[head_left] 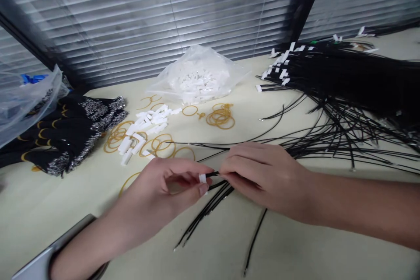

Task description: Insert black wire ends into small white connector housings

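Observation:
Between the thumb and fingers of my left hand (170,188) is a small white connector housing (202,179), with black wire running out of its right side. My right hand (262,175) pinches the black wires (212,174) close to that housing; its fingertips partly hide them. More loose black wires (203,212) with bare metal ends fan out below both hands on the table. Other long wires pass behind my right hand toward the large pile at the right.
White housings (152,120) lie among yellow rubber bands (220,116). Behind them stands a clear bag (198,76) of white pieces. Banded wire bundles (88,118) lie left, partly under plastic. A big heap of black wires (354,78) fills the right. Blinds (157,17) rise behind.

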Tool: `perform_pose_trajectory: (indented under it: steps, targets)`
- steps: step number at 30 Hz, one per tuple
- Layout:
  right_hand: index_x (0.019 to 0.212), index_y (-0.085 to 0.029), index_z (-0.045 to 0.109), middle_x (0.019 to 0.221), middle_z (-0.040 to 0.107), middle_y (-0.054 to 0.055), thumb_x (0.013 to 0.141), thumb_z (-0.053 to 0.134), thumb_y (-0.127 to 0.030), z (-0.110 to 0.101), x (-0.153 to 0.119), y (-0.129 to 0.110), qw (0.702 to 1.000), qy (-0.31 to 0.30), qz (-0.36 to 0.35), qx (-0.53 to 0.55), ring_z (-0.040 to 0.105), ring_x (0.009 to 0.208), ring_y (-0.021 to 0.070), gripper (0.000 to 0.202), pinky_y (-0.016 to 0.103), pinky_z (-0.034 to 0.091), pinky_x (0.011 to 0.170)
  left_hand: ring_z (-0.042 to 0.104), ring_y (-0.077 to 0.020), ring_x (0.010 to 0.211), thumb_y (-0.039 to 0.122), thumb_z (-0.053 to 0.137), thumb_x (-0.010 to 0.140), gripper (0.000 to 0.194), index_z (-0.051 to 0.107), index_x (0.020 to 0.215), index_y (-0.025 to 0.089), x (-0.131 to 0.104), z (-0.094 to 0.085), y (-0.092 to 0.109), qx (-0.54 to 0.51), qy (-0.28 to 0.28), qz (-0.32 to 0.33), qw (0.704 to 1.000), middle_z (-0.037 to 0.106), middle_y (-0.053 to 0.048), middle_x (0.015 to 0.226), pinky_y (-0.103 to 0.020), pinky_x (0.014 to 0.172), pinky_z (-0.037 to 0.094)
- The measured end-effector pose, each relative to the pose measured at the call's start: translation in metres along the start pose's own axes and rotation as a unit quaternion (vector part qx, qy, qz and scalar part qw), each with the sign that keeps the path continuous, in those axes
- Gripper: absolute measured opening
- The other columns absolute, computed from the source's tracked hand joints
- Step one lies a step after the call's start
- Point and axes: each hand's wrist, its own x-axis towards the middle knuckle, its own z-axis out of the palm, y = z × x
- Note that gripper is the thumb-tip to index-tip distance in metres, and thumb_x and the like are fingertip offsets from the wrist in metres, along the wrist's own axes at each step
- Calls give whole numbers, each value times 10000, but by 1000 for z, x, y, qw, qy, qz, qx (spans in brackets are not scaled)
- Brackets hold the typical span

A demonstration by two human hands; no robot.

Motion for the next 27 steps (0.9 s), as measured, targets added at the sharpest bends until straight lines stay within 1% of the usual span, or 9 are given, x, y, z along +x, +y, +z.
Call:
perform_pose_trajectory:
  steps: [5, 9, 12, 13, 16, 19, 22, 24, 27]
  targets:
    - [727, -127, 580, 680, 582, 17, 832, 465, -58, -1, -2, -1, 1000, -14, 8, 10, 504, 634, 96, 170, 203, 412, 579, 553, -114, 662, 272, 591, 796, 118, 693, 854, 267, -1, 1, 1, 46, -4, 28, 999, 668, 35, 745, -175, 571, 449]
    - [738, -134, 574, 676, 578, 0, 849, 475, -100, -1, 0, 0, 999, -10, 35, 31, 510, 604, 84, 153, 188, 401, 546, 571, -122, 724, 272, 573, 813, 129, 682, 875, 241, 1, -1, 2, 24, -9, 25, 999, 670, 23, 803, -191, 637, 462]
    - [852, -137, 573, 734, 590, -3, 845, 517, -148, -3, 2, 2, 996, -32, 76, 40, 530, 633, 89, 57, 187, 413, 552, 590, -116, 764, 237, 576, 813, 131, 669, 905, 238, 5, -4, 2, 0, 14, 31, 999, 679, 33, 831, -187, 683, 465]
    - [914, -138, 566, 770, 595, 4, 846, 524, -163, -4, 2, 2, 995, -42, 83, 36, 540, 665, 98, 84, 196, 429, 579, 594, -116, 768, 230, 576, 813, 130, 663, 909, 234, 6, -4, 2, -8, 21, 30, 999, 681, 34, 829, -190, 688, 467]
    - [1010, -116, 551, 891, 574, 65, 845, 531, -196, -8, 2, 2, 997, -41, 59, 11, 532, 815, 145, 185, 255, 457, 704, 605, -123, 764, 216, 580, 805, 120, 648, 904, 207, 8, -5, 3, -23, 47, 16, 999, 684, 25, 810, -205, 693, 477]
    - [883, -103, 592, 937, 546, 103, 839, 539, -208, -12, 1, -1, 1000, -6, 2, -24, 495, 859, 165, 125, 299, 438, 773, 621, -137, 785, 213, 593, 791, 133, 636, 913, 182, 10, -5, 4, -36, 64, 2, 997, 692, 3, 838, -223, 718, 488]
    - [857, -111, 605, 869, 572, 71, 850, 532, -224, -14, 1, -7, 997, -52, -47, -14, 504, 801, 147, 134, 290, 442, 757, 631, -135, 781, 238, 610, 781, 158, 629, 929, 187, 10, -5, 5, -51, 63, -7, 997, 705, 2, 828, -210, 701, 492]
    - [892, -107, 610, 827, 580, 63, 865, 506, -226, -12, 1, -9, 995, -83, -54, -13, 516, 783, 151, 160, 292, 454, 728, 636, -126, 787, 245, 614, 780, 165, 626, 937, 196, 9, -5, 6, -61, 64, -10, 996, 713, 9, 832, -197, 707, 489]
    - [854, -100, 619, 781, 576, 67, 878, 463, -180, -10, 1, -10, 998, -30, -14, -44, 521, 729, 151, 177, 282, 453, 648, 640, -118, 803, 230, 617, 780, 175, 624, 951, 197, 7, -5, 6, -78, 66, -11, 995, 719, 11, 861, -190, 726, 484]
